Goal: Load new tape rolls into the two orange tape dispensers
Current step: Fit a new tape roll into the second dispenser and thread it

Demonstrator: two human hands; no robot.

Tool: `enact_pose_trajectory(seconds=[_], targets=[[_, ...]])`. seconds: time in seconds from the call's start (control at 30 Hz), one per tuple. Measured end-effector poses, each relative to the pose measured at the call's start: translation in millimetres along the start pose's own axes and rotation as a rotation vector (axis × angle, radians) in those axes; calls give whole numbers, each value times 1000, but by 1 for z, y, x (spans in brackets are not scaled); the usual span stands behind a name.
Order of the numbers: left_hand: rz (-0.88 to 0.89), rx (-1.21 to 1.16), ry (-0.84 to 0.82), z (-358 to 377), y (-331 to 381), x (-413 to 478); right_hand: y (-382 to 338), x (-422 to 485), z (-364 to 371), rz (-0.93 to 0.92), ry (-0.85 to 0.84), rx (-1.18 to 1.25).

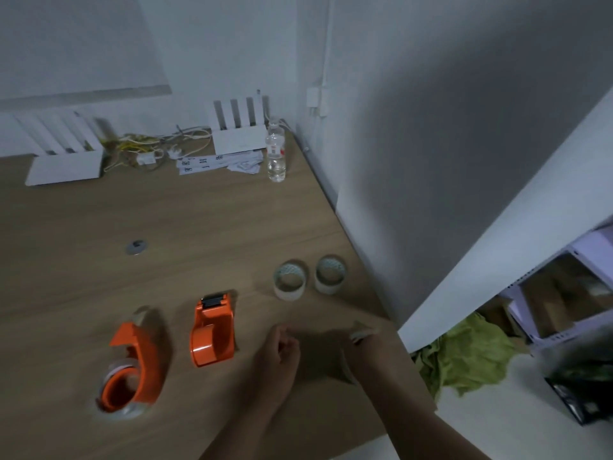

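Two orange tape dispensers lie on the wooden table (pixel 199 220). The left dispenser (pixel 134 363) lies on its side with a clear tape roll (pixel 117 366) around its hub. The right dispenser (pixel 214 330) stands with its cutter pointing away, and its hub looks bare. Two pale tape rolls (pixel 289 282) (pixel 330 274) sit side by side behind my hands. My left hand (pixel 282 350) rests to the right of the right dispenser, its fingers curled with nothing showing in them. My right hand (pixel 368 346) is near the table's right edge, closed on a thin pale ring (pixel 346 366) that is blurred.
At the back stand two white slatted boxes (pixel 64 167) (pixel 238 139), tangled cables (pixel 142 151), paper slips (pixel 215 162) and a clear bottle (pixel 276 154). A metal disc (pixel 136 247) sits mid-table. A wall and a white shelf (pixel 497 247) close in on the right, with green cloth (pixel 464 353) below.
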State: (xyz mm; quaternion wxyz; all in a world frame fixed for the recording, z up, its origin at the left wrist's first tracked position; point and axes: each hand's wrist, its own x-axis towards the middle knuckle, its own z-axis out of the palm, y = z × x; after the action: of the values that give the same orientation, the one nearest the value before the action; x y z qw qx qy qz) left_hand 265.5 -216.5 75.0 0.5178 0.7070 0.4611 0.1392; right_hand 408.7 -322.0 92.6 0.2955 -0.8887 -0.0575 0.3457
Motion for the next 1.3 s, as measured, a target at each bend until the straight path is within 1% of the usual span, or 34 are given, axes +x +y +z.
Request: enact_pose_trajectory(seconds=[0.03, 0.13, 0.4, 0.57, 0.7, 0.83, 0.93, 1.07, 1.2, 1.3], targets=[[-1, 0, 5, -1, -1, 0, 3, 7, 5, 13, 1, 6], [-12, 10, -6, -7, -4, -2, 6, 15, 16, 21, 25, -101], [-57, -32, -27, -22, -20, -3, 5, 19, 30, 59, 121, -148], [-74, -19, -56, -34, -28, 3, 8, 16, 38, 22, 214, -123], [-70, -45, -72, -43, -25, 11, 9, 16, 43, -30, 235, -137], [-40, -82, -43, -58, -25, 20, -4, 6, 51, -122, 253, -45], [-29, -116, -3, -79, -23, 24, -16, 1, 61, -198, 235, 81], [-25, -152, 124, -117, -29, 34, -30, 0, 85, -298, 194, 272], [-19, -185, 246, -154, -53, 51, -53, -10, 103, -361, 42, 439], [-90, -191, 306, -170, -78, 62, -74, -24, 111, -417, -65, 472]])
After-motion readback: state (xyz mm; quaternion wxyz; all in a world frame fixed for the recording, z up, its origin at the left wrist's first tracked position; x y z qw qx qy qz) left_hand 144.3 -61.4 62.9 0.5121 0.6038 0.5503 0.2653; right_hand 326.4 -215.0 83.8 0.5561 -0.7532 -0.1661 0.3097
